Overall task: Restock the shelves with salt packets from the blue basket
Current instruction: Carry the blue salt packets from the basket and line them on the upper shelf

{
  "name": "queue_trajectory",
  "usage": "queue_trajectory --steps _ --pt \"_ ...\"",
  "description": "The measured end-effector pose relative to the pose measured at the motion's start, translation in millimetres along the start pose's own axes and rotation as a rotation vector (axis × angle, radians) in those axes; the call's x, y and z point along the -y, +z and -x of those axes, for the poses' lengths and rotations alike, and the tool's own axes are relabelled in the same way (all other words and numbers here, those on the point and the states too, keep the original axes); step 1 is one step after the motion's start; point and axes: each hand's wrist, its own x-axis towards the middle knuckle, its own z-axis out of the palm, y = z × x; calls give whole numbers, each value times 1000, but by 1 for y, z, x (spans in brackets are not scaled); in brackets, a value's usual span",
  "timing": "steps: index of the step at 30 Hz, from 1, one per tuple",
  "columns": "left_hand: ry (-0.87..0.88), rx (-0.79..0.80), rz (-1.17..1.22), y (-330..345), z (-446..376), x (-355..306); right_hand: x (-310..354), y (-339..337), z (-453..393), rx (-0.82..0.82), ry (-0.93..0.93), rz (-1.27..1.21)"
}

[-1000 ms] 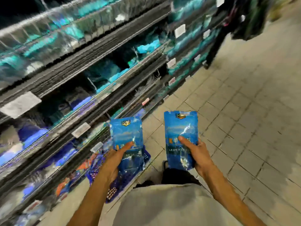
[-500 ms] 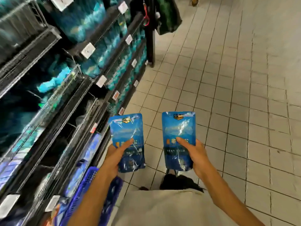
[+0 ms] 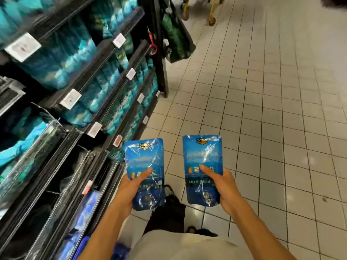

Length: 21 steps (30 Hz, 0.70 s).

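Two blue salt packets stand upright in front of me, one in each hand. My left hand [image 3: 129, 192] grips the left salt packet [image 3: 144, 162] by its lower half, thumb across the front. My right hand [image 3: 223, 190] holds the right salt packet [image 3: 202, 158] the same way. The dark shelves [image 3: 93, 72] run along the left, stocked with teal and blue packets. Only a sliver of the blue basket [image 3: 82, 246] shows at the bottom, beside my left forearm on the floor.
White price tags [image 3: 70, 98] line the shelf edges. A dark green bag [image 3: 176, 40] hangs at the shelf end by red scissors [image 3: 153, 44]. Pale tiled floor [image 3: 262, 109] stretches to the right. Yellow cart legs [image 3: 211, 14] stand far up the aisle.
My view has swung right and up along the aisle, so the basket has dropped almost out of sight. Both hands still hold their packets in the same pose.
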Motion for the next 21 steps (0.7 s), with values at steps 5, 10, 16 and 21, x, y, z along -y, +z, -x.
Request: queue_trajectory --steps 5,10,16,21 --pt "19 -15 -14 16 -80 -45 41 19 -71 -4 -6 33" --pt "26 13 9 34 -158 -101 94 44 -142 -23 -16 44" --pt "9 9 13 63 -231 -170 160 66 -218 -17 -50 26" --pt "6 -38 10 85 -276 -203 204 70 -281 39 -38 41"
